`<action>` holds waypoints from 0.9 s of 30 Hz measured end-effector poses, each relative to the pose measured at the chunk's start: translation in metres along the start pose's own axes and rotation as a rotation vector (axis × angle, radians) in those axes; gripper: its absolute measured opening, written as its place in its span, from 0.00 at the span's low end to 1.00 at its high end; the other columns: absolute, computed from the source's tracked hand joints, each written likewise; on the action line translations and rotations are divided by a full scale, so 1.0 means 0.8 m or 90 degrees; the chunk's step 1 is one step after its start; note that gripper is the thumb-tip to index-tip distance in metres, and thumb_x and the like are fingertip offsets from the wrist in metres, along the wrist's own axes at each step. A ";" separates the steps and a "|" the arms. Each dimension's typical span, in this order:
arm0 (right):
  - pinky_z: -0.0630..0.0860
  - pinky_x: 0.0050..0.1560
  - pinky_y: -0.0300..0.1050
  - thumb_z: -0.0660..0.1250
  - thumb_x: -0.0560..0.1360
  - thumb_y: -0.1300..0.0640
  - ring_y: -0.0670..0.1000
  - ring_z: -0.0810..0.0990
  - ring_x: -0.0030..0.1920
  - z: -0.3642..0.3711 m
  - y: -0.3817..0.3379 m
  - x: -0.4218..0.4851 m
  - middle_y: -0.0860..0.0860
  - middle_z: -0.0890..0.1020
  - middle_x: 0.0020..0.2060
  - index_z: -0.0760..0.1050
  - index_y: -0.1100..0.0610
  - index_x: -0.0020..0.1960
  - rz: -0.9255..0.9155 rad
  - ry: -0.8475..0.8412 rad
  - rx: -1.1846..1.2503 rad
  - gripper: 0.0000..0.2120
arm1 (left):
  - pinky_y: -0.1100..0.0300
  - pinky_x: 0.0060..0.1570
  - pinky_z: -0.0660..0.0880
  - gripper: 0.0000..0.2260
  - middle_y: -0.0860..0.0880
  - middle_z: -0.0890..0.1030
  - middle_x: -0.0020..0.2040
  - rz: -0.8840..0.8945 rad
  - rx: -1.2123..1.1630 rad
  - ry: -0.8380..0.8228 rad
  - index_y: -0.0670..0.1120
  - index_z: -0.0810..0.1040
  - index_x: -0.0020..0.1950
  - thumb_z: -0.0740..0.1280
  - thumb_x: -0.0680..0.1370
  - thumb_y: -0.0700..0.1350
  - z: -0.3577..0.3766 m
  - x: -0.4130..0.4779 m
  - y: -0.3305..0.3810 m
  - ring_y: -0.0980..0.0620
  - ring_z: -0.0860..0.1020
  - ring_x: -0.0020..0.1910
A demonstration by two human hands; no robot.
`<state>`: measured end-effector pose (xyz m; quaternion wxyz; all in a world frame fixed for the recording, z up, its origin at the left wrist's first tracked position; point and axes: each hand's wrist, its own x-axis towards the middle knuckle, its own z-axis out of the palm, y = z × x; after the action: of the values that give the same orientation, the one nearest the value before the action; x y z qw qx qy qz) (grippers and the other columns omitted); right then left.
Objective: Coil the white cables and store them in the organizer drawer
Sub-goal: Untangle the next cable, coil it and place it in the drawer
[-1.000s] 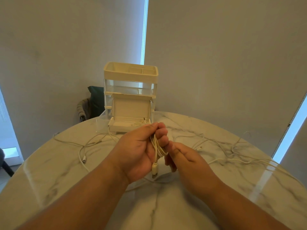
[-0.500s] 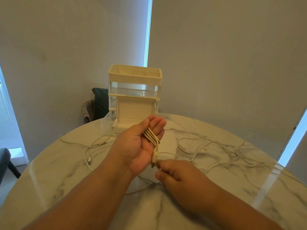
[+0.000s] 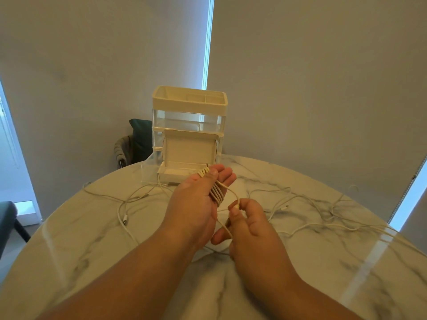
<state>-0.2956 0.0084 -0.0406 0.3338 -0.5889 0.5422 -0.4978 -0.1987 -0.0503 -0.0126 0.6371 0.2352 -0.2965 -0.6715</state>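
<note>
Text check: nothing readable.
The organizer (image 3: pixel 189 105), the open box (image 3: pixel 188 148) in front of it, the cables (image 3: pixel 122 211) and the worktop (image 3: pixel 92 250) show plain surfaces; no label, brand, number or sign legible on any.

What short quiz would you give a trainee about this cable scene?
1. True or false: the coil is wound round fingers of the left hand.
2. Which hand pinches the strand leaving the coil? A) left B) right hand
3. Fill in: behind the hands, on the table, stands the ____.
Key: 1 true; 2 B; 3 organizer.
</note>
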 end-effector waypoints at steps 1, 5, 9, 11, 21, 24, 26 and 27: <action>0.68 0.30 0.40 0.53 0.83 0.48 0.42 0.72 0.24 -0.001 0.002 0.002 0.49 0.85 0.36 0.69 0.42 0.50 0.003 0.007 -0.007 0.07 | 0.55 0.55 0.78 0.09 0.42 0.86 0.50 0.007 0.013 0.005 0.38 0.77 0.58 0.61 0.82 0.39 0.000 0.000 0.000 0.47 0.85 0.51; 0.67 0.26 0.33 0.56 0.82 0.55 0.41 0.72 0.23 -0.011 0.011 0.012 0.50 0.83 0.30 0.73 0.41 0.54 0.036 0.019 -0.089 0.10 | 0.54 0.53 0.81 0.10 0.38 0.84 0.52 0.003 -0.040 0.022 0.36 0.76 0.59 0.60 0.82 0.39 -0.001 0.003 0.002 0.44 0.84 0.51; 0.66 0.25 0.29 0.58 0.81 0.60 0.39 0.72 0.23 -0.012 0.010 0.014 0.47 0.79 0.26 0.81 0.45 0.51 0.041 0.012 -0.112 0.15 | 0.54 0.52 0.80 0.10 0.40 0.85 0.48 -0.015 -0.074 0.002 0.37 0.76 0.59 0.59 0.83 0.39 -0.001 0.004 0.009 0.46 0.85 0.48; 0.68 0.30 0.33 0.59 0.81 0.55 0.39 0.73 0.24 -0.009 0.010 0.012 0.47 0.80 0.28 0.80 0.44 0.52 0.042 0.008 -0.060 0.12 | 0.53 0.54 0.79 0.10 0.41 0.86 0.47 -0.016 -0.060 0.004 0.37 0.76 0.58 0.59 0.83 0.39 -0.001 0.004 0.011 0.47 0.85 0.47; 0.73 0.33 0.51 0.66 0.73 0.67 0.52 0.77 0.29 -0.026 -0.005 0.005 0.56 0.82 0.31 0.77 0.51 0.41 0.022 -0.060 -0.068 0.11 | 0.57 0.49 0.77 0.09 0.50 0.86 0.48 0.077 0.305 -0.040 0.45 0.80 0.55 0.60 0.82 0.40 -0.007 0.000 0.007 0.56 0.84 0.50; 0.76 0.36 0.50 0.70 0.72 0.62 0.50 0.79 0.31 -0.040 -0.008 0.010 0.52 0.83 0.34 0.78 0.48 0.41 -0.026 -0.014 -0.154 0.09 | 0.70 0.40 0.77 0.09 0.51 0.86 0.46 0.149 0.496 -0.106 0.46 0.81 0.53 0.61 0.82 0.40 -0.010 -0.005 0.001 0.59 0.84 0.45; 0.77 0.41 0.51 0.71 0.72 0.60 0.51 0.80 0.34 -0.046 -0.010 0.011 0.49 0.84 0.34 0.77 0.48 0.41 -0.041 0.006 -0.180 0.07 | 0.71 0.42 0.76 0.09 0.53 0.85 0.44 0.187 0.613 -0.148 0.50 0.82 0.53 0.62 0.82 0.43 -0.013 -0.006 -0.005 0.61 0.82 0.43; 0.77 0.43 0.51 0.71 0.72 0.59 0.49 0.80 0.35 -0.049 -0.011 0.011 0.47 0.84 0.34 0.77 0.49 0.41 -0.048 0.009 -0.198 0.06 | 0.71 0.41 0.75 0.09 0.55 0.84 0.42 0.199 0.672 -0.175 0.51 0.82 0.52 0.62 0.82 0.44 -0.013 -0.007 -0.007 0.62 0.81 0.42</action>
<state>-0.3304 0.0071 -0.0191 0.2160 -0.6498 0.5925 -0.4244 -0.1951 -0.0457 -0.0243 0.4806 0.3858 -0.7034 -0.3542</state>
